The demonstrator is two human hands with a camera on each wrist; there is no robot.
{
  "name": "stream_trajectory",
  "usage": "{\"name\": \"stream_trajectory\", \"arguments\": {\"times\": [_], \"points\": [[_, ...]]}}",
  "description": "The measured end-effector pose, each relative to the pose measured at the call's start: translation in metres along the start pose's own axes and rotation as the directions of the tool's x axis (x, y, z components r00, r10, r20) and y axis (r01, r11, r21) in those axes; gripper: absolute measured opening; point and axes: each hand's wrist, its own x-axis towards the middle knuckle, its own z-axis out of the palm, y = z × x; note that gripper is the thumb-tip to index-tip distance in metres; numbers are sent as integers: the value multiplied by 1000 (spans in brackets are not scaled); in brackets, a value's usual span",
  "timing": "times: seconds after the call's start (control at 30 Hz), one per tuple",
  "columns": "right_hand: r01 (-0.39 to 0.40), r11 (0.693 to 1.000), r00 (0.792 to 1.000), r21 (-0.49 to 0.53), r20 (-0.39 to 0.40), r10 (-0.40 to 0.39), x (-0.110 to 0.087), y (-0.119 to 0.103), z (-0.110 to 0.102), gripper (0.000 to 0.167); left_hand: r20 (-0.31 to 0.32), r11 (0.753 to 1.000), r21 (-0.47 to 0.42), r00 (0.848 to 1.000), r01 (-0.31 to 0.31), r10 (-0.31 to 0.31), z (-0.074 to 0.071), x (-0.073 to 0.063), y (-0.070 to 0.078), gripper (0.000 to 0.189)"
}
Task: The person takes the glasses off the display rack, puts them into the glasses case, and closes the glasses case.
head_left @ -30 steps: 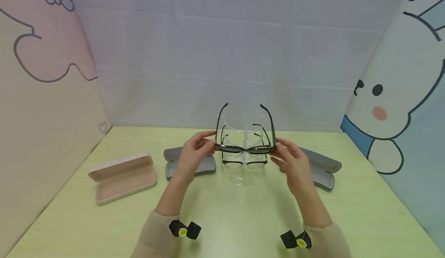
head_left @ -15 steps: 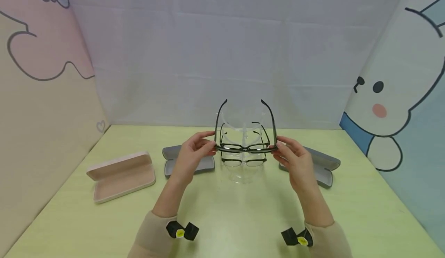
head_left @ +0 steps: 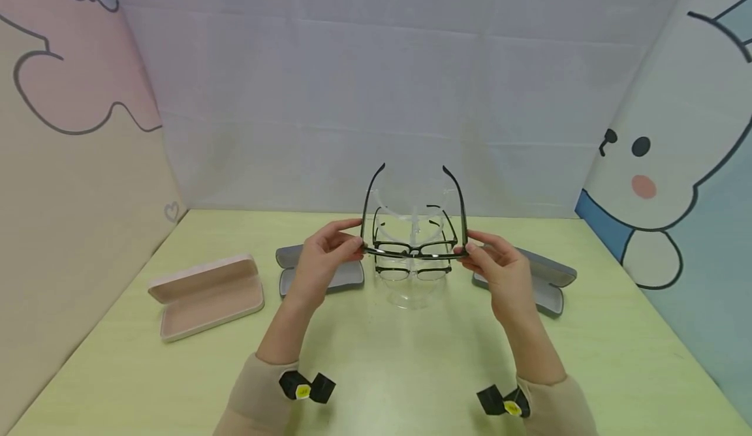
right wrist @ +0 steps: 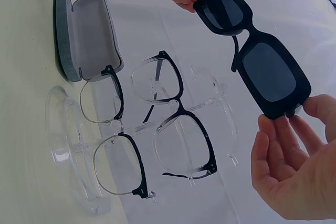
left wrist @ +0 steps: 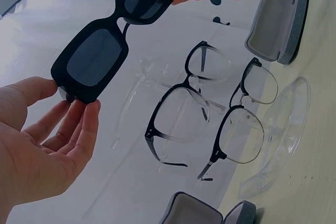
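Black sunglasses (left wrist: 95, 59) with dark rectangular lenses are held level between both hands, arms unfolded and pointing away. My left hand (head_left: 317, 260) pinches the left front corner by the hinge, thumb against fingers. At the opposite corner my right hand (head_left: 508, 279) pinches in the same way. A clear display stand (left wrist: 289, 135) is just beyond and below the sunglasses, its topmost arms bare. On it sit two pairs of eyeglasses: upper ones with a black-to-clear frame (right wrist: 205, 140), and lower ones with black browlines and thin rims (right wrist: 137, 166).
An open pinkish-beige glasses case (head_left: 211, 299) lies at the left of the table. One open grey case (head_left: 346, 278) is partly hidden behind my left hand, another grey case (head_left: 546, 292) behind my right. A white cloth backdrop (head_left: 376, 96) closes off the far side.
The sunglasses have tilted, so their arm tips stand higher and the front shows more edge-on. The upper eyeglasses behind are more visible. Both hands keep their hold and have barely moved.
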Motion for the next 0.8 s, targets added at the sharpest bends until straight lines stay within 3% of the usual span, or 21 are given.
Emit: {"name": "stream_trajectory", "arguments": {"times": [0.33,0.8], "points": [[38,999,999,10,23,-38,-1,1,-2,16,35,999,33,999,34,-35,-2,-2,4,38],[96,995,994,-39,62,-94,-4,1,-2,20,12,999,40,999,32,-32,-4,-4,4,35]]}}
